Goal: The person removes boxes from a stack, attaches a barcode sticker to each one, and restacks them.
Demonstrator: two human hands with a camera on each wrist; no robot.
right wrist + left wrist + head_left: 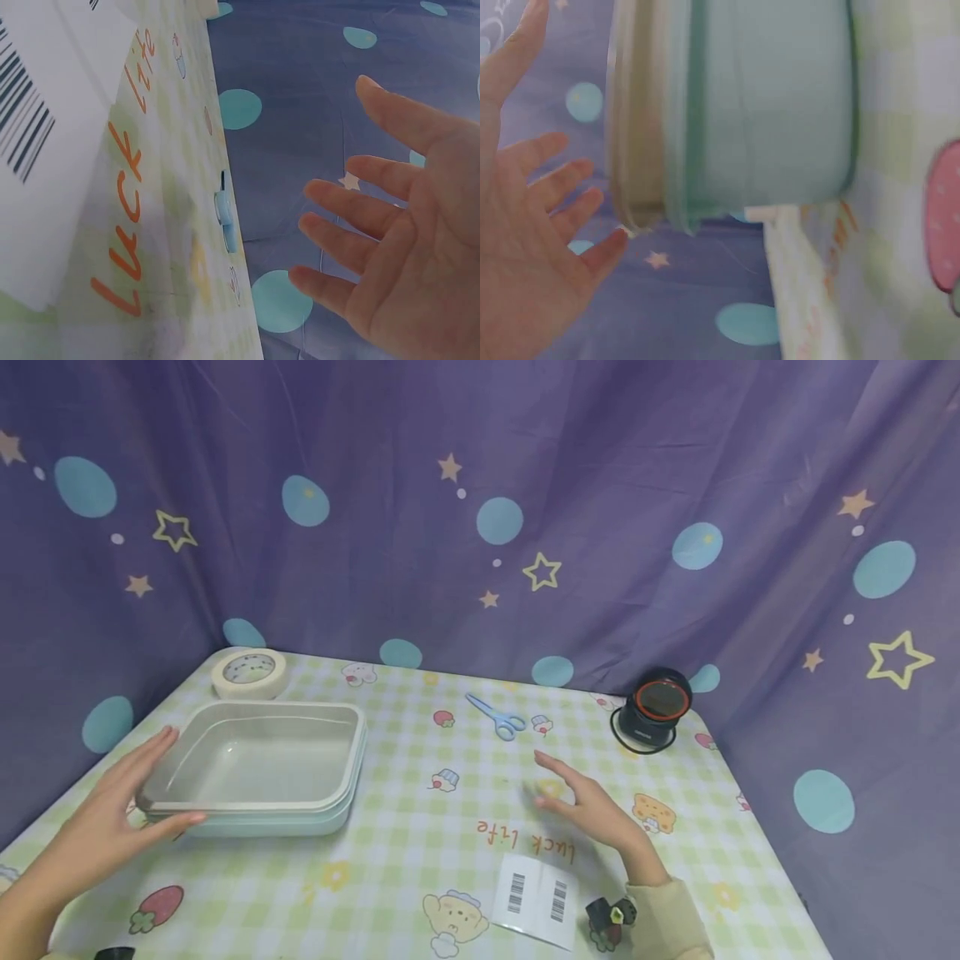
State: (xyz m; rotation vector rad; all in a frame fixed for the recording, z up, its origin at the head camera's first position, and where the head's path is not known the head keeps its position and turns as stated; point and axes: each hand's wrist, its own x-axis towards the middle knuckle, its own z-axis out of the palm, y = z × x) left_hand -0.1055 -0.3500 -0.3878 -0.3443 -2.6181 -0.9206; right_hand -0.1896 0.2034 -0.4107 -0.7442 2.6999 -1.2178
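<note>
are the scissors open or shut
Shut: the head view shows the scissors with their blades together as one narrow strip, no gap visible between them.

Pale blue rectangular box [270, 825], rounded corners, translucent greyish piece on top; sits upright at left of checked tablecloth [397, 893]. Left hand [112, 818] just beside its left side, fingers extended. Right hand [592, 810] holds nothing, between light-blue scissors [498, 717], far, lying flat, and white barcoded sheet [536, 902], near.
</note>
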